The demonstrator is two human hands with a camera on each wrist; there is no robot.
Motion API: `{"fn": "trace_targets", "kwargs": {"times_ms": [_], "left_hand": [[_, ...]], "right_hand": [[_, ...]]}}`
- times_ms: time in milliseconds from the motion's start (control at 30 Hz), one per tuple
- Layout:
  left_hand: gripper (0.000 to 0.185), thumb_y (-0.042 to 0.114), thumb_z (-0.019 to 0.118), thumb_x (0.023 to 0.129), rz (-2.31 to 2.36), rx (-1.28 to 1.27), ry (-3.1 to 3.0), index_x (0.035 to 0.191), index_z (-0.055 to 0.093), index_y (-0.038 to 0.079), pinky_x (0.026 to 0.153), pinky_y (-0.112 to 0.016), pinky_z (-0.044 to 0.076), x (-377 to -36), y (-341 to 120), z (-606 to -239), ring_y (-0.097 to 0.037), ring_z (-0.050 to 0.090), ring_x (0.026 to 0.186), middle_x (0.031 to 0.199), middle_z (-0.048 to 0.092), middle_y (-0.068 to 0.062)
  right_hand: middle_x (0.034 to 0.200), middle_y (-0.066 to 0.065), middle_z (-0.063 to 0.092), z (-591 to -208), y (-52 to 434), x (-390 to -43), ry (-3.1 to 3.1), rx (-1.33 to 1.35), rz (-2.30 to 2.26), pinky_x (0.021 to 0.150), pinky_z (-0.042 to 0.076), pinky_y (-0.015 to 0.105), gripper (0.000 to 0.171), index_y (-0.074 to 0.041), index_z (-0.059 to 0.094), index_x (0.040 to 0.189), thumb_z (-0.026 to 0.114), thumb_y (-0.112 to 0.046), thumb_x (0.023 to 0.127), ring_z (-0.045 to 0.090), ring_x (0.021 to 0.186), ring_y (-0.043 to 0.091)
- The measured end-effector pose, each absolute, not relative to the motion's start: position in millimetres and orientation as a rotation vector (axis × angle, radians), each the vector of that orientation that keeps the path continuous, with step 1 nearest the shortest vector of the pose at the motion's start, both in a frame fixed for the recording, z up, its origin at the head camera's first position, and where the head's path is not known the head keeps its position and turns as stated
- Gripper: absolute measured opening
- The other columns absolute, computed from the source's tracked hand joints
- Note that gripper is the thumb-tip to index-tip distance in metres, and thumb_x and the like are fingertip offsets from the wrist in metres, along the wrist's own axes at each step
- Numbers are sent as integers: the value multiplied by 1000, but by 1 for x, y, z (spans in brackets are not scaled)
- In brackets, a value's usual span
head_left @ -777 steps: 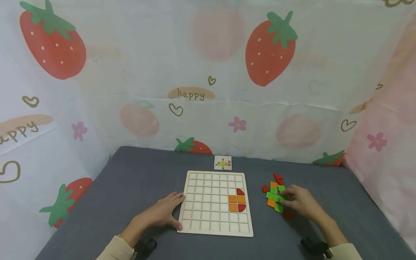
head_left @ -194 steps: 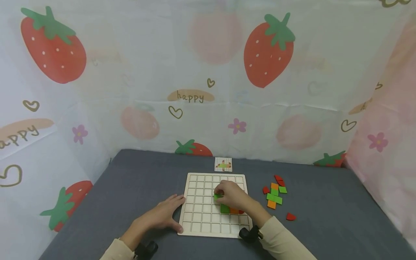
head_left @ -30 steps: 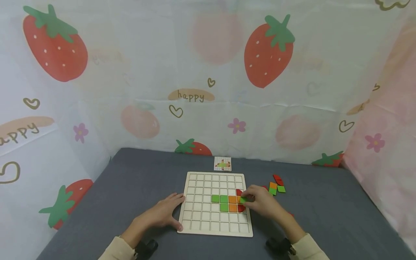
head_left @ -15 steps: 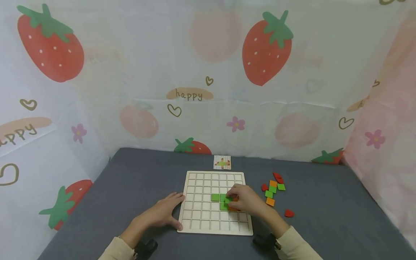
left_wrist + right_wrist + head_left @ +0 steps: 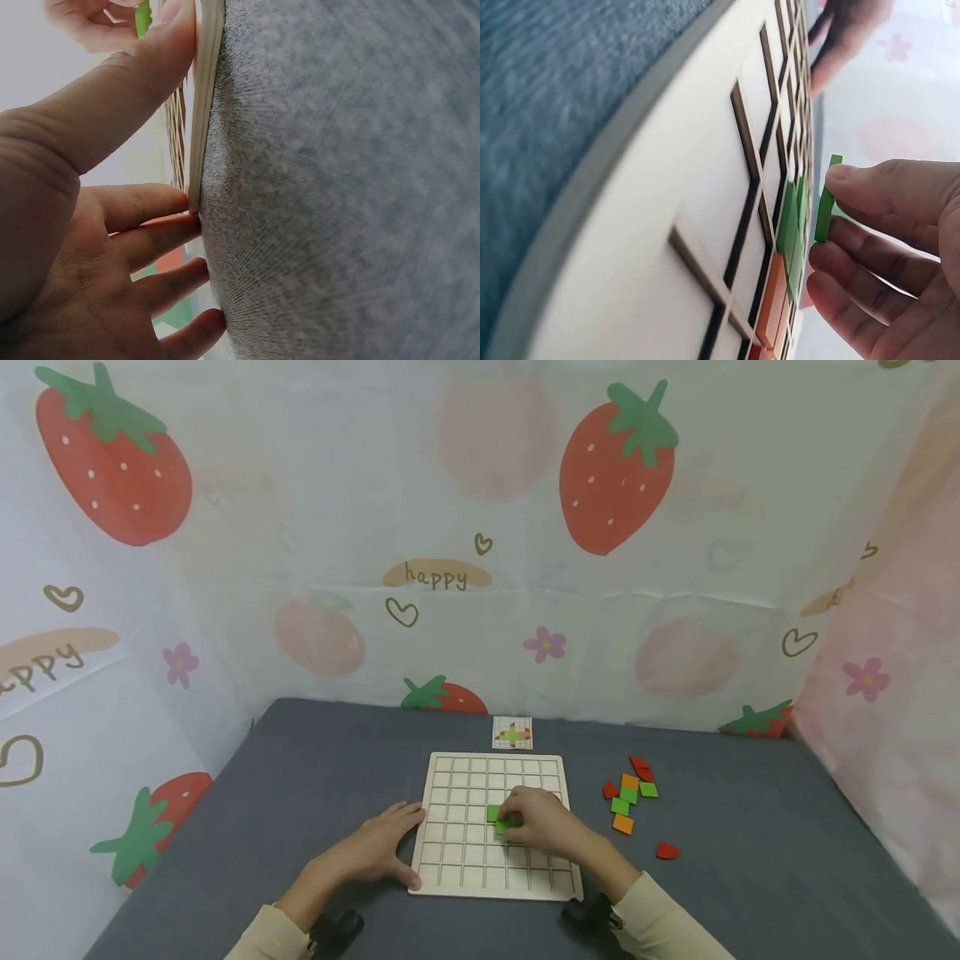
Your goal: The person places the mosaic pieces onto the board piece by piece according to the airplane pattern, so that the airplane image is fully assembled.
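Currently the right hand is pinching a green square tile between thumb and fingertips and holding it just above the middle cells of the wooden grid board; in the right wrist view the tile is standing on edge, tilted against the board face rather than lying flat. Green tiles already seated are lying just left of the fingers, and orange ones are sitting beside them. Risk, as judged: a tile coming down at this tilt is likely to be catching on a cell rib and resting skewed across two cells, or its edge is nudging a seated neighbour out of place. The hand is also hiding the target cell from the head view, so picking the wrong cell is possible. The left hand is lying with fingers straight on the grey cloth, thumb pressing the board's left near edge; if that pressure is easing, the board could be sliding. Loose tiles are lying right of the board, the pattern card beyond its far edge.
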State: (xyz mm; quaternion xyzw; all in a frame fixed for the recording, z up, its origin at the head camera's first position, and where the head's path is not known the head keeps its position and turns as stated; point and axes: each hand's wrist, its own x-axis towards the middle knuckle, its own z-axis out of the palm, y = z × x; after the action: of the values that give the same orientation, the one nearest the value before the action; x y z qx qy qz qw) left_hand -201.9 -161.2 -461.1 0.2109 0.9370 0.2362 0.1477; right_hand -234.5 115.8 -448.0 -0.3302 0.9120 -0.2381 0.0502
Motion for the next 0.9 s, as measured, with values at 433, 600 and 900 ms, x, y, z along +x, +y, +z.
{"fn": "trace_targets", "kwargs": {"times_ms": [433, 600, 900], "left_hand": [[95, 40, 79, 61, 697, 561, 2687, 138, 36, 5, 101, -63, 23, -202, -159, -462, -35, 22, 137, 146, 33, -12], [96, 41, 78, 61, 697, 560, 2685, 138, 35, 4, 101, -63, 22, -202, -160, -461, -35, 21, 137, 145, 32, -13], [97, 43, 78, 60, 682, 550, 2692, 139, 35, 5, 101, -62, 23, -203, -159, -462, -34, 22, 138, 146, 32, -12]], "right_hand": [[86, -4, 60, -449, 101, -232, 2804, -1062, -602, 67, 45, 19, 16, -12, 70, 93, 69, -16, 77, 54, 77, 6], [85, -4, 59, -450, 99, -232, 2816, -1083, -552, 68, 45, 19, 16, -13, 70, 92, 68, -17, 77, 53, 77, 6], [86, -3, 60, -449, 97, -231, 2831, -1090, -510, 69, 46, 20, 15, -12, 70, 91, 67, -15, 77, 53, 79, 7]]}}
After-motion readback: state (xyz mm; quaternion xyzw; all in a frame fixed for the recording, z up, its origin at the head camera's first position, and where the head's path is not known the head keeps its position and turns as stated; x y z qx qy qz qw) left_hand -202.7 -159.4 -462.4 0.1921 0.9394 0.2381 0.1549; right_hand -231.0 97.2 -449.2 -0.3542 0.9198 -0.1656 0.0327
